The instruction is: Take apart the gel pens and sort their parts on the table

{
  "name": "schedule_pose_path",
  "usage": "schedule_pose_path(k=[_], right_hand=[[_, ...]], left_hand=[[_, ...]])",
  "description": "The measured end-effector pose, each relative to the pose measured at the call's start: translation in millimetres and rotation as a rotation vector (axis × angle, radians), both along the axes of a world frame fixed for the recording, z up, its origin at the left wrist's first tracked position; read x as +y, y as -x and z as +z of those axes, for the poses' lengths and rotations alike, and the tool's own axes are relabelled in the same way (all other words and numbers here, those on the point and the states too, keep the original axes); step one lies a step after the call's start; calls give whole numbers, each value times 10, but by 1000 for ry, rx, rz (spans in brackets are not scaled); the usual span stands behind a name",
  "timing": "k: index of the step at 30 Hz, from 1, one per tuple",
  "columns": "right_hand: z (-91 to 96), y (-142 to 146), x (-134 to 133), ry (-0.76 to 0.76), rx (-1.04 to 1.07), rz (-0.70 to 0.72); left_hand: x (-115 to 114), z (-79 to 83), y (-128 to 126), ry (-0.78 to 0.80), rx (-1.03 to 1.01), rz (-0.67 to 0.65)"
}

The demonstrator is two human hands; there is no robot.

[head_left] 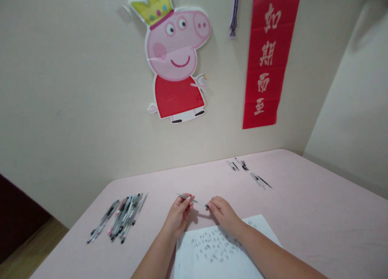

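My left hand (180, 214) pinches a slim pen (183, 196) between thumb and fingers, its shaft slanting down to the right. My right hand (222, 212) is closed on a small black pen part (207, 206) at the pen's right side. A thin pale length shows between the two hands; whether it joins both pieces I cannot tell. Both hands are just above the far edge of a white sheet of paper (194, 267) covered in dark handwriting, and the right forearm crosses over it.
Several pens (125, 216) lie bunched on the pink-covered table (163, 182) at left, beside a smaller group of pens (103, 222). Toward the back right are small groups of clear and black pen parts (257, 180). A wall with a pig cutout (178, 65) and red banner (266, 69) stands behind.
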State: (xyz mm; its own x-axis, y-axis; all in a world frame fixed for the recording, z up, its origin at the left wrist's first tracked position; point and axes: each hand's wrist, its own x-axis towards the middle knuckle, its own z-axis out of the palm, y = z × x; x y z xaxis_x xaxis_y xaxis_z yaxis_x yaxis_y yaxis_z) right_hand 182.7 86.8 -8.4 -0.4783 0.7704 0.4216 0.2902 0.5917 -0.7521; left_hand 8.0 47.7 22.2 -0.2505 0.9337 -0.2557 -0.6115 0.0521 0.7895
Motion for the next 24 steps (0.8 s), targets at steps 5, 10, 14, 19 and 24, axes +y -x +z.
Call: schedule_pose_path(k=[5, 10, 14, 19, 24], right_hand=[[-33, 9, 8, 22, 27, -41], [-47, 33, 9, 56, 42, -92], [-40, 37, 13, 61, 18, -101], [-17, 19, 15, -16, -57, -41], [29, 12, -9, -13, -36, -62]], left_hand=[[9, -43, 3, 0, 43, 12], [14, -72, 18, 12, 72, 17], [17, -68, 20, 33, 76, 26], [25, -74, 15, 39, 72, 24], [29, -88, 18, 38, 78, 26]])
